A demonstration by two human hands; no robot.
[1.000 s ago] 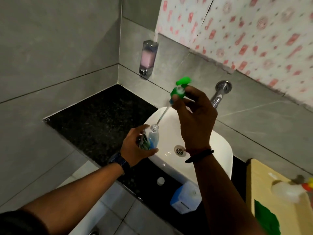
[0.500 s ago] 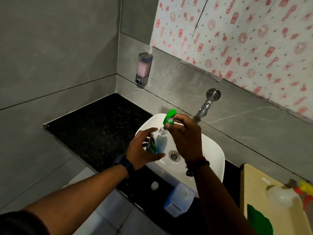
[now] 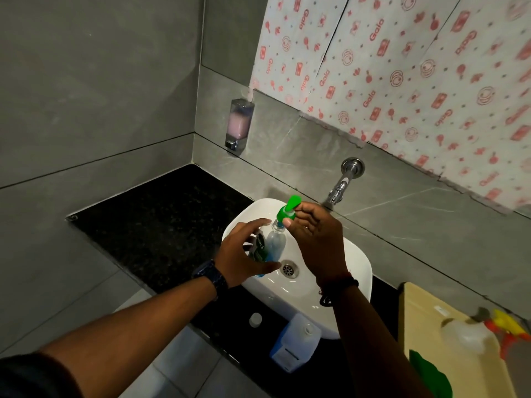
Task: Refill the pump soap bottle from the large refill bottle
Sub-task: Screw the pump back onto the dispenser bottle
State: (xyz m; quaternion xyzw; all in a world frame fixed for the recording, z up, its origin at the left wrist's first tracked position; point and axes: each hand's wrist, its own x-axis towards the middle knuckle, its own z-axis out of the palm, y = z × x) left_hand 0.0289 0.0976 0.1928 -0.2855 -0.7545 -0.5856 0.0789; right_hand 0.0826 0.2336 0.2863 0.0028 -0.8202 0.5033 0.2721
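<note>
My left hand [image 3: 242,254] holds the clear pump soap bottle [image 3: 274,242] upright over the white sink [image 3: 356,262]; the bottle has a green label and some blue liquid at its bottom. My right hand [image 3: 316,239] grips the green pump head [image 3: 288,209], which sits on the bottle's neck. The large refill bottle [image 3: 296,344], whitish with a blue tint and uncapped, stands on the black counter [image 3: 161,225] in front of the sink. Its small white cap [image 3: 255,319] lies to its left.
A chrome tap [image 3: 343,186] juts from the grey tiled wall above the sink. A wall dispenser [image 3: 239,124] with pink soap hangs in the corner. At the right, a tan board [image 3: 425,320] carries a spray bottle [image 3: 474,336] and a green cloth [image 3: 429,374].
My right hand lowered the green pump, sliding its tube down into the bottle until the head reached the neck. My left hand kept holding the bottle over the sink.
</note>
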